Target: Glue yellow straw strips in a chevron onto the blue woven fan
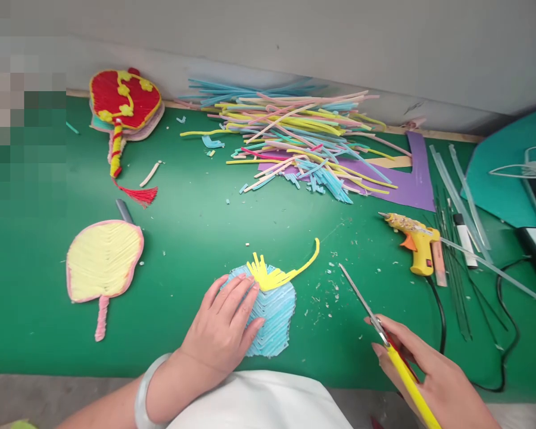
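A rounded blue piece (270,322), made of pipe cleaners laid side by side, lies on the green table at the front. Across its upper edge, several short yellow pipe cleaner strips (268,279) spread in a fan shape, with one long strip curling up to the right. My left hand (226,325) rests on the left side of the blue piece, fingers stretched out flat, fingertips touching the yellow strips' left end. To the right, my right hand (422,363) is closed around scissors (399,363) with yellow and red handles. Their blades appear together, pointing up and left, apart from the blue piece.
A pile of coloured pipe cleaners (295,131) lies at the back on purple sheet (422,176). On the left are a pale yellow fan (105,259) and a red fan (125,101). A yellow glue gun (413,235), its cord, and glue sticks (458,185) occupy the right.
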`<act>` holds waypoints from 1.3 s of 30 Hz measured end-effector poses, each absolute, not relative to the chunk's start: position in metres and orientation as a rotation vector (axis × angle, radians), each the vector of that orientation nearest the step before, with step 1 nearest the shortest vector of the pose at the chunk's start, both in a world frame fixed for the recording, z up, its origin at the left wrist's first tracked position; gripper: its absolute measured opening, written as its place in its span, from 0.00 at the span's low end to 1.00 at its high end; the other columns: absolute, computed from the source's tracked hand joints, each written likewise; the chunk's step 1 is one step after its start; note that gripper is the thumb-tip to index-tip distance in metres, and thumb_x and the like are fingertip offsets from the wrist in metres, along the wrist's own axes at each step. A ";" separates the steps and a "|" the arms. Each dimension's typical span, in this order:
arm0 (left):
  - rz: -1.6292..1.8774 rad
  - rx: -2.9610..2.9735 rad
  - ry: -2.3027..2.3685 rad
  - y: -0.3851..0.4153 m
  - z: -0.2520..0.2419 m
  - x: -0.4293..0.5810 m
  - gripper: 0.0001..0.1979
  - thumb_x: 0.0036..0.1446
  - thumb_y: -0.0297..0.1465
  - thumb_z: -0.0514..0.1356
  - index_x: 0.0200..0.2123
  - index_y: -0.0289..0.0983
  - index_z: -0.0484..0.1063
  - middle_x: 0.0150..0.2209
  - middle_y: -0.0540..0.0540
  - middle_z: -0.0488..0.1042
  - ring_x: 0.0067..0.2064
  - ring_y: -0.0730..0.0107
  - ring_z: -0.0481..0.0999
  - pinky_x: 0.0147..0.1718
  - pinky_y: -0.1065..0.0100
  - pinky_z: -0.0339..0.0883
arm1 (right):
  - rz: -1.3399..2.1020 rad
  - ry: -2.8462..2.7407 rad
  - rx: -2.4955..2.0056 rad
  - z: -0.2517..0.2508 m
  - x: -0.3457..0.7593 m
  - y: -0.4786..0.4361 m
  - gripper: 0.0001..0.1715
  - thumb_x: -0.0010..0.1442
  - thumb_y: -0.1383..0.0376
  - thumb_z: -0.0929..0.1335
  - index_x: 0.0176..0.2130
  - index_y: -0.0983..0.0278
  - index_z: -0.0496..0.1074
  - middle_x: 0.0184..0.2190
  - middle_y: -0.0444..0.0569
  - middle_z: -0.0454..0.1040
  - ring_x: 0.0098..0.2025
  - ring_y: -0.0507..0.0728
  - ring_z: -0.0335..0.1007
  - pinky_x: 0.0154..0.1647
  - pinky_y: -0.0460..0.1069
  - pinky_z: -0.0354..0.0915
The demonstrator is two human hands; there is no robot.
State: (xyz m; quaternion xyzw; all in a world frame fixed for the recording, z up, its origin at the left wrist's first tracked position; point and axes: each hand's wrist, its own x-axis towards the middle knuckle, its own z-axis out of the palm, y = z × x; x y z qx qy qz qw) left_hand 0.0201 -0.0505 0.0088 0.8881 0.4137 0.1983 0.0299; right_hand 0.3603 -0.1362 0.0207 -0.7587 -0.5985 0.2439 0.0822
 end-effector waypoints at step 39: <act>0.406 2.596 1.299 -0.047 -0.004 0.018 0.20 0.66 0.42 0.56 0.54 0.38 0.71 0.61 0.33 0.69 0.61 0.47 0.69 0.57 0.46 0.56 | 0.883 -1.712 -2.310 0.025 0.344 -0.119 0.22 0.62 0.53 0.64 0.54 0.53 0.69 0.45 0.47 0.77 0.41 0.57 0.76 0.37 0.47 0.71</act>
